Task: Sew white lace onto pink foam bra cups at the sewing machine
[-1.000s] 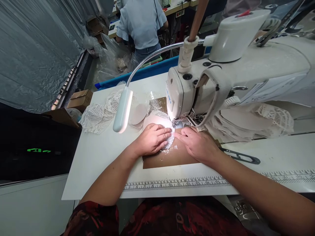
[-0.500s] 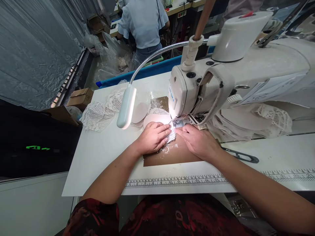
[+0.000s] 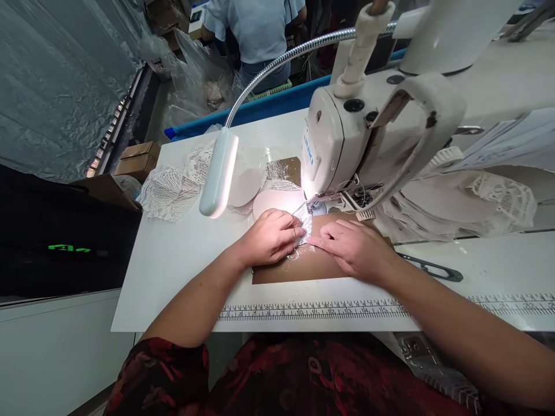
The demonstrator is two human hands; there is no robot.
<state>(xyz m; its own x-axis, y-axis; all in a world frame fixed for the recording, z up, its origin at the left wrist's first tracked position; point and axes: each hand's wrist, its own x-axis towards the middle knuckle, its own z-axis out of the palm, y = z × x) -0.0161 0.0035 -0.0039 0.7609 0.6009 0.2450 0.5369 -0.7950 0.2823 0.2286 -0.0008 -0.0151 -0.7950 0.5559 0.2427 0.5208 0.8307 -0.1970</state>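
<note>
Under the needle of a white sewing machine point(image 3: 332, 138) lies a piece of white lace fabric point(image 3: 305, 222), joined or close to a pale rounded panel point(image 3: 275, 202). My left hand point(image 3: 275, 236) rests on the lace from the left, its fingers stretched out and pressing it down. From the right, my right hand point(image 3: 349, 245) reaches the lace's near edge with an outstretched index fingertip; its other fingers bend loosely over the brown plate point(image 3: 299, 270). Both hands sit just in front of the presser foot. Lace under my left fingers is hidden.
A lamp point(image 3: 219, 173) on a bendy metal neck hangs left of the needle. Lace pieces point(image 3: 167, 193) lie on the table's left, and a stack of pale panels point(image 3: 451, 202) behind the machine arm. A dark slotted tool point(image 3: 431, 267) lies right. Another person point(image 3: 254, 29) sits beyond.
The view has shifted, so the machine looks bigger and nearer. My right fingertip has drawn back slightly from the needle towards me, and more of the lace shows between my hands.
</note>
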